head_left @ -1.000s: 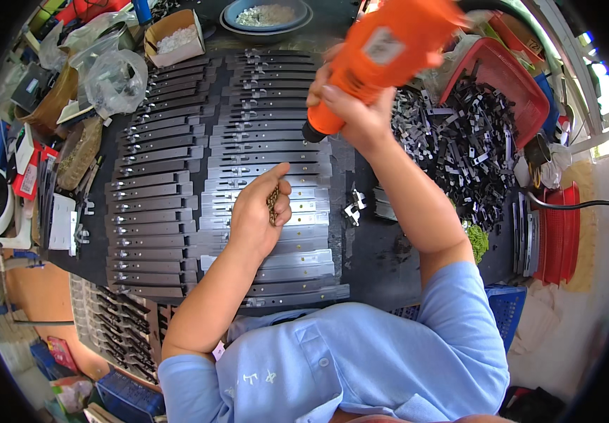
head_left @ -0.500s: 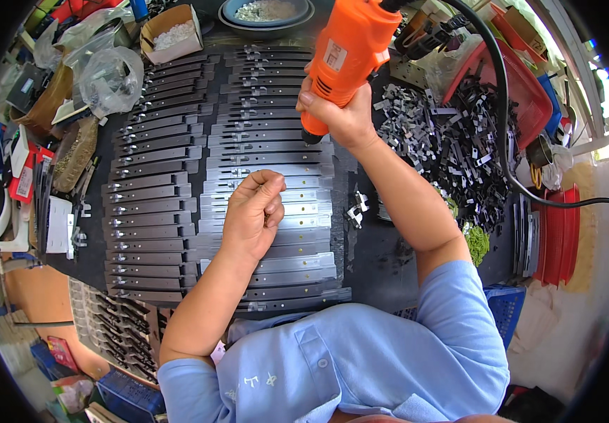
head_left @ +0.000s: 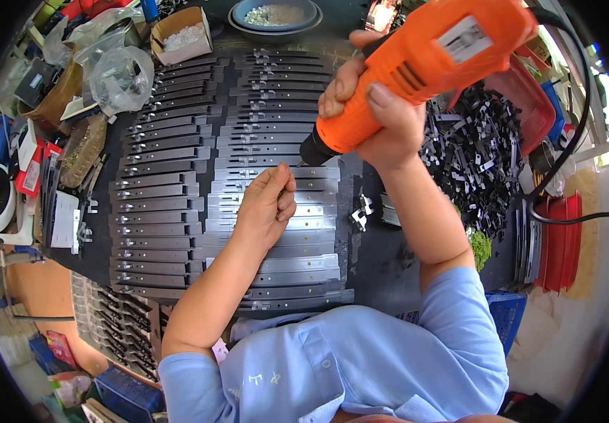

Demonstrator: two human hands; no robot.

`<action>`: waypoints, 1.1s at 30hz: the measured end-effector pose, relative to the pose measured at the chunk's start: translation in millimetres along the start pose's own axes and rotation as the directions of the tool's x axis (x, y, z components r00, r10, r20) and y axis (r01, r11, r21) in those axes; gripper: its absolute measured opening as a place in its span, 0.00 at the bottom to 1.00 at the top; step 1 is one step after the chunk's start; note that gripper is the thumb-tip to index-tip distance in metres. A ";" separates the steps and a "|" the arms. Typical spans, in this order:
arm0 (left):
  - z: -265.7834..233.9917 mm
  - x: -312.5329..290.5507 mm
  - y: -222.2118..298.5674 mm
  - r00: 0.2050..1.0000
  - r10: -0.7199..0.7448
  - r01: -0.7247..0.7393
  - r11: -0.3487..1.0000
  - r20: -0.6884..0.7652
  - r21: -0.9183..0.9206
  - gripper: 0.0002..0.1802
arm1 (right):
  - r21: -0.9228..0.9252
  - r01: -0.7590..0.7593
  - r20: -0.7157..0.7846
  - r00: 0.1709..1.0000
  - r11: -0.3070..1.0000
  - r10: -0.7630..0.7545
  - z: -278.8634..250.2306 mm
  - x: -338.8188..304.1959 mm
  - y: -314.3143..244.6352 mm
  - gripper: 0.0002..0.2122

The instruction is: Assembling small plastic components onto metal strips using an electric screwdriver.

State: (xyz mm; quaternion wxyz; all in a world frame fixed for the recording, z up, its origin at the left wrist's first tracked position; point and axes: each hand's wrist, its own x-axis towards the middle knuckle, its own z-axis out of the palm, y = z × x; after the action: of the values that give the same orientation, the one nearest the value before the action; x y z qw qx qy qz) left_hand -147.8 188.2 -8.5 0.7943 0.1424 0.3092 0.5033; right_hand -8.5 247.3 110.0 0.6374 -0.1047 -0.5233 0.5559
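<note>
My right hand is wrapped round an orange corded electric screwdriver. The tool leans, its rear end up to the right and its black nose down to the left. A thin tip at the nose comes close to the fingertips of my left hand; whether they touch cannot be told. My left hand is closed, thumb pressed to the fingers, and anything in it is hidden. Both hands are over a column of long flat metal strips, several with small brass-coloured dots. Another column of dark strips lies to the left.
Small black and silver metal brackets are heaped at the right, by a red tray. A loose silver bracket lies nearer. A carton of white bits and a basin stand at the back. The black cord curves down the right.
The screwdriver has tilted, its rear end swinging right and its nose dropping nearer my left hand. My right hand has moved right and down. My left hand has shifted slightly right and stays closed.
</note>
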 end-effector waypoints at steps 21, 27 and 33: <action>11.4 3.3 5.8 0.980 -0.095 0.095 0.995 0.174 0.008 0.15 | 0.025 -0.018 0.188 0.982 1.000 0.013 -7.5 -7.4 -10.6 0.28; 18.7 3.4 13.3 0.997 -0.006 0.009 0.999 -0.071 0.037 0.17 | -0.337 -0.027 0.061 0.997 0.941 0.051 -26.5 5.5 15.3 0.19; 16.5 -2.8 9.6 0.994 0.068 -0.055 0.988 -0.084 0.141 0.09 | -0.601 -0.040 -0.012 0.999 0.798 0.041 -58.3 4.8 54.1 0.14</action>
State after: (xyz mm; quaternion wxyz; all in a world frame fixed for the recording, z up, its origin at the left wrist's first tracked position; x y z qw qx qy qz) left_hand -145.1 191.5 10.4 0.7520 0.1843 0.3738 0.5107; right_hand 4.0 296.9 48.9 0.5589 -0.3120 -0.6706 0.3748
